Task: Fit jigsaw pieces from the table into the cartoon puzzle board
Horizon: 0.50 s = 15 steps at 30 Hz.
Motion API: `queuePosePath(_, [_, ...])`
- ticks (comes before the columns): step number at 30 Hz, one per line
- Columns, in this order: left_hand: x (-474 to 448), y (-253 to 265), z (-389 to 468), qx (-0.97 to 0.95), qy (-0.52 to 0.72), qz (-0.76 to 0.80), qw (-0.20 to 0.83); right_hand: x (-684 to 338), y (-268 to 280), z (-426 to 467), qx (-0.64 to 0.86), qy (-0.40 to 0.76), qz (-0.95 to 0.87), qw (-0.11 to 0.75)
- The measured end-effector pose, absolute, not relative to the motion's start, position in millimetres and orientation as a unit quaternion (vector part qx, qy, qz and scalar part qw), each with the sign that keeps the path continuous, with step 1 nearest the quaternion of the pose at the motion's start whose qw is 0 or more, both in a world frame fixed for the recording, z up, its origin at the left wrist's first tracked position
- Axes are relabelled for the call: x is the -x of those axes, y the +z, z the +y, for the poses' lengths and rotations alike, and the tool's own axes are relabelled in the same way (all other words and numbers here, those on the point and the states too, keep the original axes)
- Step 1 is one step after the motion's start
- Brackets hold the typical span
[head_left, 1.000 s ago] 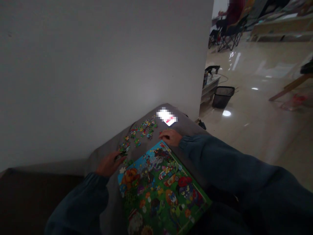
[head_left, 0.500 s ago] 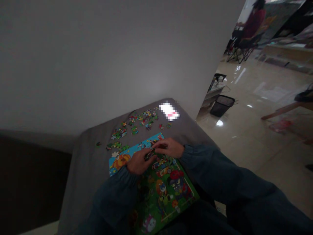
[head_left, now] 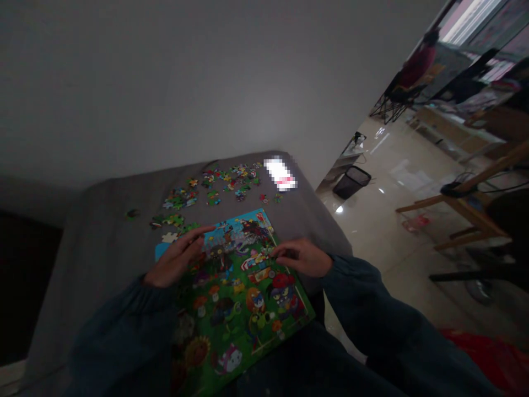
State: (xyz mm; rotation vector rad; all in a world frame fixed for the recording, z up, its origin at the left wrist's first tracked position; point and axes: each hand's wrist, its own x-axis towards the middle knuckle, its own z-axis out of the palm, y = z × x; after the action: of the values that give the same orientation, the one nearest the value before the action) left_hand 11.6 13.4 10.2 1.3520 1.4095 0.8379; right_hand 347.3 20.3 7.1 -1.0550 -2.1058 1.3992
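1. A glowing phone (head_left: 280, 173) lies straight beyond my right fingers (head_left: 293, 243).
2. A dark bin (head_left: 350, 184) stands farther off to their right.
3. Farthest beyond them, rightward, a person in red (head_left: 420, 63) sits.

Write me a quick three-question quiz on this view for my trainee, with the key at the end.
1. Which is nearer the glowing screen in this view: the left hand or the right hand?
2. True or false: the left hand overlaps an edge of the illustrated board in the picture.
3. Fill in: between the board and the wall lie many loose ____.

Key:
1. Right hand
2. True
3. Puzzle pieces
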Motion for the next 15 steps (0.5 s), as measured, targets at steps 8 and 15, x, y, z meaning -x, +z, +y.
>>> queuePosePath(8, [-15.7,4.5,11.1,-0.544,0.358,0.513,0.559,-323.8,18.9,19.7,0.322,0.392,-0.859,0.067])
queuePosePath(15, [-32.3,13.0,2.2,-0.382,0.415,0.415,0.714,-308.2,15.1,24.2,0.287,0.298,-0.91,0.03])
